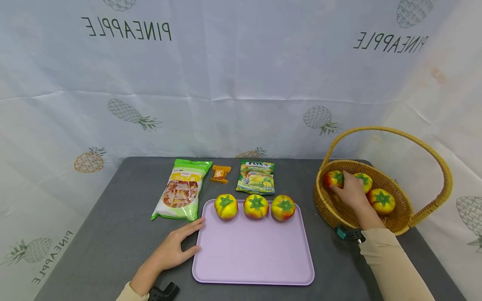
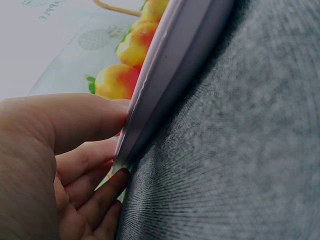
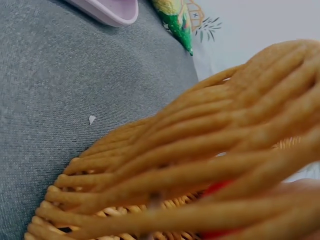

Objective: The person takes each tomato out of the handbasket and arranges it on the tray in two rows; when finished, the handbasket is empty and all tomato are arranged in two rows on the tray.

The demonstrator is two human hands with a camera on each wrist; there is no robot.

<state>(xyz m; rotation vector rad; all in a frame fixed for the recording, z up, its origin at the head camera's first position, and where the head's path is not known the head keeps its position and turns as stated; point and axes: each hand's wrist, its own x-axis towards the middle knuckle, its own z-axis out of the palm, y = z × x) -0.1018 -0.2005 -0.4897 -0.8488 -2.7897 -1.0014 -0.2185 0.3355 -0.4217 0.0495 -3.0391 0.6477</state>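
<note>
Inside the wicker basket (image 1: 324, 205) at the right, my right hand (image 1: 352, 191) grips a red-and-yellow persimmon (image 1: 334, 179) between thumb and fingers. Two more persimmons, a yellow one (image 1: 364, 182) and a red-yellow one (image 1: 381, 201), lie beside that hand. The basket's weave hides most of the hand in the right wrist view. My left hand (image 1: 175, 248) touches the left edge of a lilac tray (image 1: 254, 251), fingers extended; its thumb meets the rim in the left wrist view. Along the tray's far edge sit three persimmons: left (image 1: 226, 206), middle (image 1: 256, 206) and right (image 1: 283, 207).
Behind the tray lie a green-and-white food bag (image 1: 182, 190), a small orange packet (image 1: 220, 173) and a green Fox's candy bag (image 1: 256, 177). The basket's tall handle (image 1: 391, 130) arches over its opening. A pineapple-print cloth (image 1: 226, 83) hangs behind the grey table (image 1: 113, 234).
</note>
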